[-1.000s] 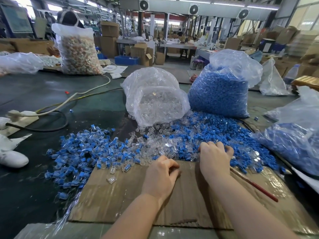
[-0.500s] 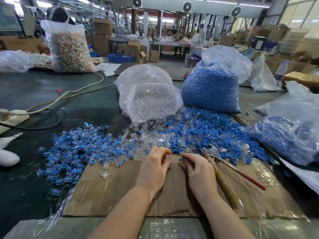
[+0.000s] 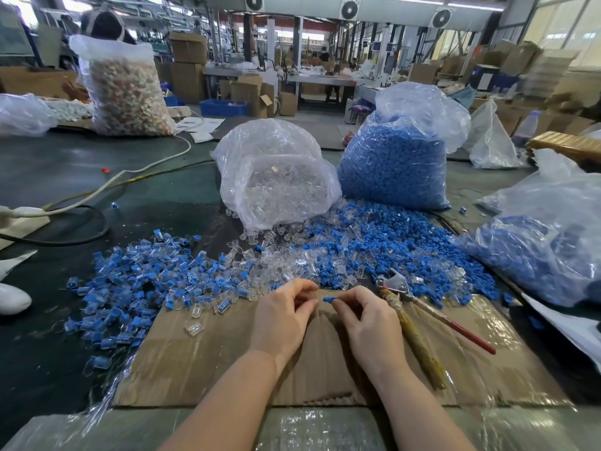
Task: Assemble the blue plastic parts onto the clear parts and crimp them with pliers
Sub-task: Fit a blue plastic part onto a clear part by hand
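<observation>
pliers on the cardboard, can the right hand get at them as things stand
Probably yes. The pliers lie in the open on the cardboard, just right of the right hand, nothing over them. That hand pinches a blue part, though, so its fingers are occupied.

No words or numbers can be read anywhere here. The cardboard boxes (image 3: 187, 71) far behind the bag of blue parts (image 3: 395, 164) show no clear print. A red strip (image 3: 312, 39) high above that bag may carry writing, but it is too small and blurry to make out
</observation>
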